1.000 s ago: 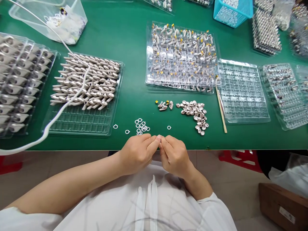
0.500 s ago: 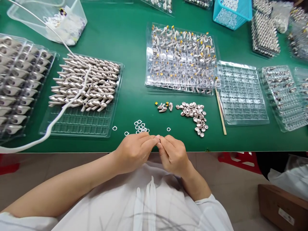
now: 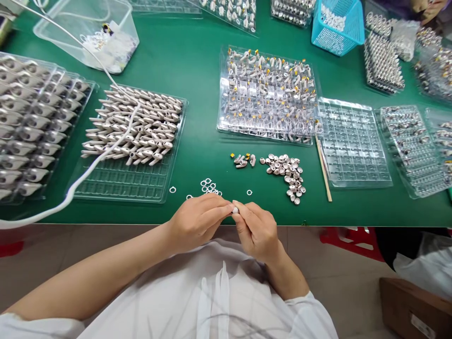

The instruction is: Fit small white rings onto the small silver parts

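Between the fingertips of both hands is a small whitish rounded piece [image 3: 235,210], mostly covered. My left hand [image 3: 201,219] pinches it from the left, and my right hand [image 3: 257,230] grips it from the right, just over the table's front edge. Beyond my left hand lie several thin white rings [image 3: 208,183], partly behind the knuckles. One single white ring [image 3: 249,192] rests farther right. Past the hands are a few small curved parts with yellow tabs [image 3: 241,161]. To their right spreads a pile of small silvery oval caps [image 3: 287,170].
A clear tray of curved parts [image 3: 268,94] stands behind the caps, with a wooden stick [image 3: 324,174] and a clear tray [image 3: 356,141] at right. A white cable [image 3: 102,155] crosses a tray of metallic shells [image 3: 141,127]. A blue basket [image 3: 337,40] stands at the back.
The fingertips have shifted, so the small whitish piece between them now shows. Both hands stay together at the table edge. The view has tilted slightly, showing more of the table's far side.
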{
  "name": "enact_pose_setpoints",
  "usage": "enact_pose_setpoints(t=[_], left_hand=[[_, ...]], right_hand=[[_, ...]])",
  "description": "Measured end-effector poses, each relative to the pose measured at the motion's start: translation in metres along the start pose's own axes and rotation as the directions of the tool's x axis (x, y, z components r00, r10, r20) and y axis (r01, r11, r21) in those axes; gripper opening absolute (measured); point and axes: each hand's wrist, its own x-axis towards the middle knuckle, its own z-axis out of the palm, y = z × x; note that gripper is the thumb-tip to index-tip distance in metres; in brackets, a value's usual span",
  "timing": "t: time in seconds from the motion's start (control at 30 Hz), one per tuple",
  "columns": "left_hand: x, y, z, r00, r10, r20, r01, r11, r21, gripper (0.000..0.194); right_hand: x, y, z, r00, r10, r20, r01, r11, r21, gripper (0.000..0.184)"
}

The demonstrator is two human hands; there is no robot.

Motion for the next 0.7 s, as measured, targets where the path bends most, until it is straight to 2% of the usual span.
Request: enact_pose_setpoints(t=[0.13, 0.37, 0.53, 0.7], left_hand=[[-0.0004, 0.0005, 0.0007, 0.999, 0.04, 0.006, -0.04, 0.999, 0.012, 0.028], [-0.0004, 0.0021, 0.0005, 0.999, 0.038, 0.032, -0.038, 0.999, 0.016, 0.03], [-0.0032, 0.0032, 0.0016, 0.999, 0.013, 0.032, -0.015, 0.997, 0.071, 0.031], [-0.0027, 0.0068, 0.0043, 0.998, 0.054, 0.043, -0.06, 0.99, 0.129, 0.028]], right_hand=[[0.0004, -0.0008, -0.0017, 0.999, 0.034, 0.039, -0.036, 0.998, 0.053, 0.032], [0.0016, -0.002, -0.0037, 0.99, 0.114, 0.084, -0.127, 0.977, 0.168, 0.025], [-0.0006, -0.0049, -0.0021, 0.991, 0.116, 0.06, -0.122, 0.986, 0.112, 0.026], [-0.0016, -0.0089, 0.0003, 0.994, 0.093, 0.058, -0.094, 0.995, 0.021, 0.023]])
